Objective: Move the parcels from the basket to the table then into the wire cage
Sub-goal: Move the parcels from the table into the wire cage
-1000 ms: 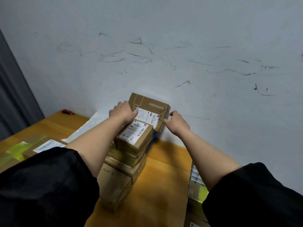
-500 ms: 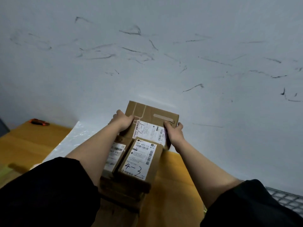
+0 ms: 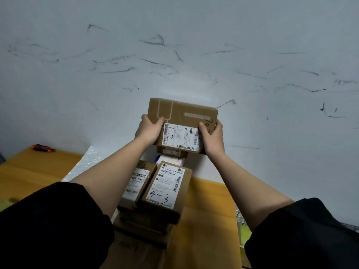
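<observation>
Scuffed wall behind brown parcel [image 3: 181, 125], white label "1-2".

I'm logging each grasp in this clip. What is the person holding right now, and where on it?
The cardboard parcel marked 1-2, gripped at its two short ends: left hand on one, right hand on the other.

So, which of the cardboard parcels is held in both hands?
The parcel marked 1-2, gripped by the left hand and right hand; the parcel marked 4-3 lies on the stack.
</observation>
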The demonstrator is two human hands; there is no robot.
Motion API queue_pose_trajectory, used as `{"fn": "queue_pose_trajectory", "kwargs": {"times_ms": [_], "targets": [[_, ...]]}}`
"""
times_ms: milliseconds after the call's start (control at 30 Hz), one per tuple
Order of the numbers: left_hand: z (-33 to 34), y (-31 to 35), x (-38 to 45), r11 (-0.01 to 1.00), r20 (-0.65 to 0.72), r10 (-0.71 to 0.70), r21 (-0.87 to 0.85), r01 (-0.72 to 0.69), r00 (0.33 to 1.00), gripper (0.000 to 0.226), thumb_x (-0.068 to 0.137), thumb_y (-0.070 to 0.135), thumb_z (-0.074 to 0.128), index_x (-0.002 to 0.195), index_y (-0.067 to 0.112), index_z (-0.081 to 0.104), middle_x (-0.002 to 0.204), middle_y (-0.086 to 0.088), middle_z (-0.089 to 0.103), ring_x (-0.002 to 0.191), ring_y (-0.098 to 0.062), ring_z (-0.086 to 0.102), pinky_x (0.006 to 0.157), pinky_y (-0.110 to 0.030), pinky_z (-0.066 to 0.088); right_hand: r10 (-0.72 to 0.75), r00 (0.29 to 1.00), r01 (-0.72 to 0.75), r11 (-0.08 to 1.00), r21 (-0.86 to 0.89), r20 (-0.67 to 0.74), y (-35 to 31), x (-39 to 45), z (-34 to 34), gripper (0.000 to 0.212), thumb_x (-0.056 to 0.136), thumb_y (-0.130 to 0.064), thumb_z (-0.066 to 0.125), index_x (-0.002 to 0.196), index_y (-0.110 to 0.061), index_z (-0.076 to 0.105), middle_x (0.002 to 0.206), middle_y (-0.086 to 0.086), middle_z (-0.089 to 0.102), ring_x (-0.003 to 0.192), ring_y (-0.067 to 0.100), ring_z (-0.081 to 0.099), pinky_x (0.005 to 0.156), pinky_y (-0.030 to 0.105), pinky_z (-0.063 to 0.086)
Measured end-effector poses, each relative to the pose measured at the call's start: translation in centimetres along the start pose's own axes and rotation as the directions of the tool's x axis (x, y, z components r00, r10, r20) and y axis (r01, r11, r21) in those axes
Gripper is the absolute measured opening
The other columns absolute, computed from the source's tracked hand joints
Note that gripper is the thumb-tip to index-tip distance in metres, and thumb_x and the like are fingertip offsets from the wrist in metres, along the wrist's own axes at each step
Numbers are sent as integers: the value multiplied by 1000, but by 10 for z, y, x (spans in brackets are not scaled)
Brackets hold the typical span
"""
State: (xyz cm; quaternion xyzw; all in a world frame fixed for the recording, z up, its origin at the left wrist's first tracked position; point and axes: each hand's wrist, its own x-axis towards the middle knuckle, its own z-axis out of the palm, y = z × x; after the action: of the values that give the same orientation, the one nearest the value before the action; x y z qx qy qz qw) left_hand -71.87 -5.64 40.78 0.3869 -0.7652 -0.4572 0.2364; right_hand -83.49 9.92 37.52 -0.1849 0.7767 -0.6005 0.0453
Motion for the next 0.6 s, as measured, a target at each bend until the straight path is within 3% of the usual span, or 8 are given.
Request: {"fn": "queue_pose_trajectory", "kwargs": {"times_ms": [100,233,333,433,533,600], "targets": [[-3,24,-16,995,-53,86,-46,-89,995,54,91,50,51,131,15,41,126,-3,57,109,-24,57,92,-36,47,0,998,3,999,36,-62,-19,-3,-22,71,88,-55,55,144,-23,26,140,2,51,123,24,53,104,39,41],[2,57,-55,983,-60,158,-80,-163,986,60,86,55,51,135,23,42,129,-6,54,111,-27,58,97,-42,47,12,995,-8,999,47,-97,-38,-14,-71,56,93,-51,51,137,-22,32,130,2,59,114,26,57,89,32,40],[14,78,-93,972,-29,180,-151,-182,983,68,76,62,51,134,28,45,127,-5,53,106,-25,60,96,-44,49,36,994,-24,993,118,-101,-40,-27,-118,50,94,-50,48,136,-23,39,126,1,58,109,22,56,98,38,44],[34,91,-137,959,-18,176,-223,-176,984,62,83,55,54,138,29,44,131,-7,48,107,-23,58,99,-42,48,90,994,-73,974,214,-69,-35,-45,-169,54,90,-52,49,135,-22,48,123,-1,61,111,21,57,100,40,45],[62,101,-195,946,48,161,-293,-140,986,63,87,55,52,143,30,38,132,-2,52,107,-18,56,99,-36,45,132,991,-130,952,277,10,-21,-70,-224,48,87,-51,50,123,-20,59,112,1,69,102,21,64,80,32,49],[85,103,-237,938,145,107,-342,-52,984,55,93,51,46,143,31,35,119,1,56,97,-15,55,94,-37,45,157,986,-166,944,286,55,-7,-86,-264,42,90,-46,51,121,-18,61,109,0,70,99,20,65,74,29,47]]}}
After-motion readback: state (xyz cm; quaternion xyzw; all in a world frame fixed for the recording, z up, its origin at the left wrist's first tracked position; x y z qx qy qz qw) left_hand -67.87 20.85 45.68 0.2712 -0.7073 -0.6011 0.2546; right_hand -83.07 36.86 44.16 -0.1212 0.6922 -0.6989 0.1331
